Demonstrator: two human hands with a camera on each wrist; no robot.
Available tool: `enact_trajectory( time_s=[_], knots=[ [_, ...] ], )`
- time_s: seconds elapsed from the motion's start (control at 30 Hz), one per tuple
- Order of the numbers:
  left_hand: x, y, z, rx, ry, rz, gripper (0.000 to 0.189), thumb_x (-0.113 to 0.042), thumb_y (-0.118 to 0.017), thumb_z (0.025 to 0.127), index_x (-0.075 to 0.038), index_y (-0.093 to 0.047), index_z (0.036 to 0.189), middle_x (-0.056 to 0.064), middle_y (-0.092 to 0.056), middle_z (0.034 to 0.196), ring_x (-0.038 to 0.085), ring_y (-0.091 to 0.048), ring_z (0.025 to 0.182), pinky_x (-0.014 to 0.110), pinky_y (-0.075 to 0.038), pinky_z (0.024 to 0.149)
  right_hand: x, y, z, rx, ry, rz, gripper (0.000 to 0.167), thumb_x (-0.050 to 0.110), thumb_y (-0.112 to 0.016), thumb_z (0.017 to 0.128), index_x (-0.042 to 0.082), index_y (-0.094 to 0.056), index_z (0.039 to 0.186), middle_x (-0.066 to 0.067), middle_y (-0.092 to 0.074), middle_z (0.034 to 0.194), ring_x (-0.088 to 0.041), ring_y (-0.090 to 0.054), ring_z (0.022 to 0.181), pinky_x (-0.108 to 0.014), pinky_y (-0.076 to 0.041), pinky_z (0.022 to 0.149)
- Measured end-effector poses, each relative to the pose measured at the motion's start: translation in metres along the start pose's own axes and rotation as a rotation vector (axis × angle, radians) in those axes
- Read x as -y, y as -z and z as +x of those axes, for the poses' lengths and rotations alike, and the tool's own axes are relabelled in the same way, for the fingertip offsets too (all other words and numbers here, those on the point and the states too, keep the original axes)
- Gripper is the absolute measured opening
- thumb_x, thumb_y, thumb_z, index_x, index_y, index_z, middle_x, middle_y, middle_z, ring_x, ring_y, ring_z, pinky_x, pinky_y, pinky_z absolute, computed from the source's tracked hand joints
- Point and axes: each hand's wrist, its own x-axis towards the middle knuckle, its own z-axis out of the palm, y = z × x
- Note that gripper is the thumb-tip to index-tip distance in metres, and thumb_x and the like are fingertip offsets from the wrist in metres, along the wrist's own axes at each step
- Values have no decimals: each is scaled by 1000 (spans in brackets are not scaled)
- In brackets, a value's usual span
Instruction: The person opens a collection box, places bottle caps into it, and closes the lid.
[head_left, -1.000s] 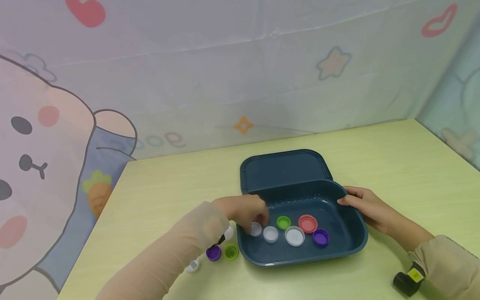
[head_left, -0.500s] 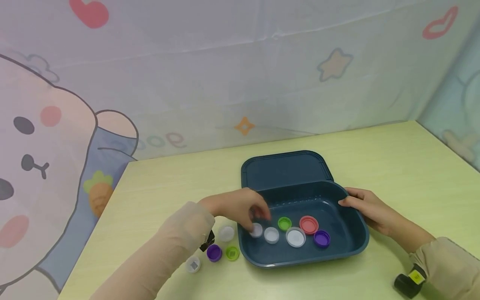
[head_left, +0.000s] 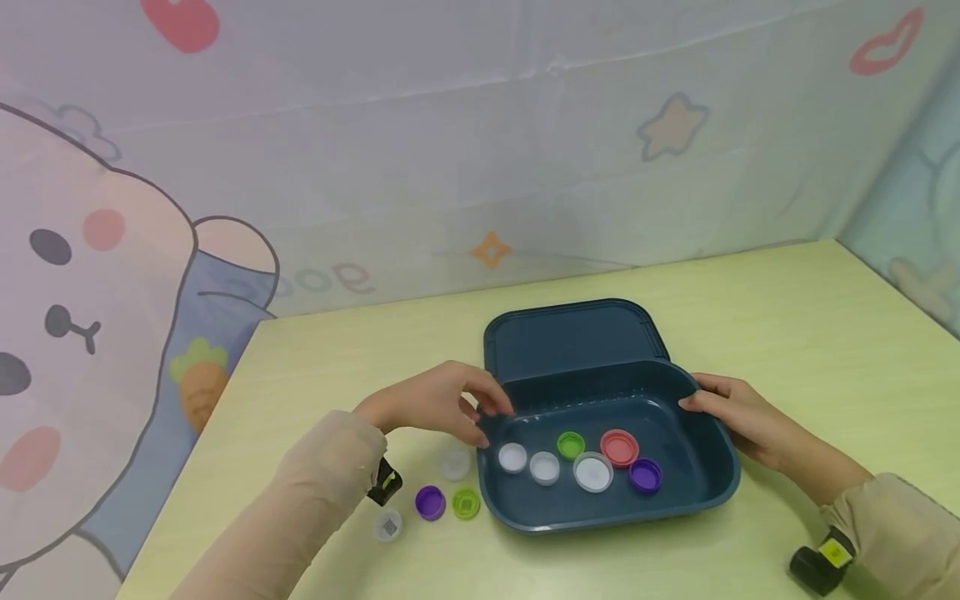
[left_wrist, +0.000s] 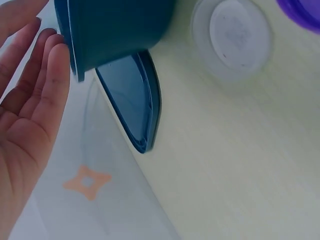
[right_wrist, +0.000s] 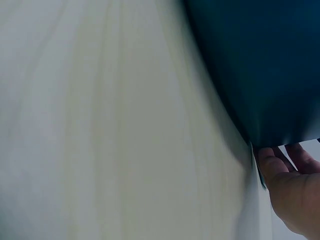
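Observation:
A dark blue plastic box [head_left: 675, 467] stands on the table with several plastic caps lying in it. Among them are a white cap [head_left: 513, 457] at the left end, a green cap [head_left: 571, 446], a red cap [head_left: 619, 448] and a purple cap [head_left: 646, 476]. My left hand [head_left: 442, 404] hovers at the box's left rim, fingers loosely bent and holding nothing; the left wrist view shows its bare palm [left_wrist: 30, 115]. With thumb over the rim and fingers outside, my right hand [head_left: 738, 421] grips the box's right end.
Left of the box lie a translucent cap [head_left: 454, 463], a purple cap [head_left: 431, 503], a green cap [head_left: 466, 503] and a white cap with a printed code [head_left: 387, 526]. The blue lid [head_left: 573, 337] lies behind the box. A printed cloth [head_left: 420, 150] hangs behind the table.
My left hand has let go of the leftmost white cap, leaving it on the box floor, and moved up and left to the rim. The right hand keeps its grip.

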Motion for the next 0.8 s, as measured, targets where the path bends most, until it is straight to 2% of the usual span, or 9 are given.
enact_trajectory(
  time_s=[0.2, 0.33, 0.57, 0.7, 0.8],
  knots=[
    [13, 2, -14, -84, 24, -46, 33, -3, -74, 74, -5, -67, 106, 6, -62, 107, 20, -56, 98, 38, -49, 86, 0, 1, 0, -5, -8, -14, 66, 17, -50, 93, -13, -17, 141, -7, -57, 117, -11, -62, 93, -32, -53, 80],
    [23, 2, -23, -118, 71, -82, 32, -3, -74, 75, -9, -67, 106, 6, -63, 108, 23, -56, 100, 42, -47, 89, -1, 1, 2, -12, -14, -30, 66, 18, -51, 93, -13, -18, 141, -11, -55, 121, -10, -61, 93, -32, -53, 81],
    [43, 0, -35, -128, 127, -110, 37, -2, -75, 74, -3, -64, 109, 12, -62, 110, 30, -56, 103, 37, -48, 90, -1, 1, 2, -14, -11, -43, 67, 18, -50, 93, -14, -17, 141, -18, -50, 127, -10, -61, 95, -33, -52, 82],
    [52, -1, -38, -131, 157, -125, 37, -3, -76, 74, -4, -65, 110, 12, -62, 110, 28, -55, 104, 37, -47, 90, 0, 1, 1, -8, -2, -35, 66, 18, -50, 93, -14, -18, 141, -14, -54, 123, -11, -61, 94, -33, -52, 81],
    [58, -3, -40, -130, 170, -143, 39, -4, -76, 73, -5, -65, 110, 12, -61, 110, 27, -55, 104, 38, -47, 91, 0, 1, 0, 8, 14, -17, 64, 16, -50, 93, -14, -19, 140, -6, -58, 115, -12, -62, 93, -32, -53, 80]
  ],
)
